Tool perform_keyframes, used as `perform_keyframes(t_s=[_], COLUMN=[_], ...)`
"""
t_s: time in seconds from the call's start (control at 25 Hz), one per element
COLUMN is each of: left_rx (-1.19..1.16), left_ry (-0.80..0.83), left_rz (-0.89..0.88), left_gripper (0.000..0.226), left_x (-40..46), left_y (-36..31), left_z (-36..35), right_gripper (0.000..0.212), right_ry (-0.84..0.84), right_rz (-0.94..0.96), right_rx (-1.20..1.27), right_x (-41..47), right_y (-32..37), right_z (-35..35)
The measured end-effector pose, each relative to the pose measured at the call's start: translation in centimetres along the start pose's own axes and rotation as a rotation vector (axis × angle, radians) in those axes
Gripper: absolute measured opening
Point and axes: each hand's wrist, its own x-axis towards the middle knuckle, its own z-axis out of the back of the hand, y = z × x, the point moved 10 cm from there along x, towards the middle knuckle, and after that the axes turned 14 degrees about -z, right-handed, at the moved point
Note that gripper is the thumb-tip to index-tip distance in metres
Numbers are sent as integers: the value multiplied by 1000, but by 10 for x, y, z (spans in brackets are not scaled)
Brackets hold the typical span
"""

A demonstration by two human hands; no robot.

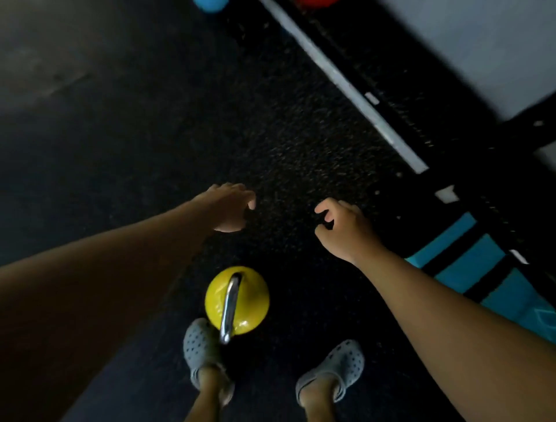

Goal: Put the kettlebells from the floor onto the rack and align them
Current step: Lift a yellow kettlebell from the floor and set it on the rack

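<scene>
A yellow kettlebell (237, 298) with a chrome handle stands on the black speckled floor, just in front of my feet and touching the left shoe. My left hand (230, 207) hovers above and beyond it, fingers loosely curled and holding nothing. My right hand (340, 229) hangs to the right at the same height, also empty with fingers apart. The low rack (346, 81) runs diagonally along the wall at the upper right, its grey front rail visible. A blue kettlebell (210, 4) and a red one (313, 2) peek in at the top edge.
A turquoise padded item with black straps (469, 271) lies on the floor at the right, by the rack's end. My grey clogs (331, 370) stand at the bottom. A pale wall (481, 36) is behind the rack. Open rubber floor stretches to the left.
</scene>
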Motion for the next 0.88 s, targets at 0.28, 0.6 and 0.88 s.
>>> perform_keyframes(t_s=[0.28, 0.6, 0.88], left_rx=[-398, -885, -1145], left_ry=[5, 14, -219], left_rz=[244, 415, 564], left_gripper=[41, 52, 35], left_x=[-91, -84, -75], left_y=[80, 32, 20], left_z=[-166, -362, -391], right_gripper=[30, 45, 12], right_ry=[238, 401, 476], right_rz=[151, 702, 902], right_rx=[-298, -800, -1002], right_x=[-19, -18, -14], right_y=[58, 84, 94], right_z=[-172, -318, -362])
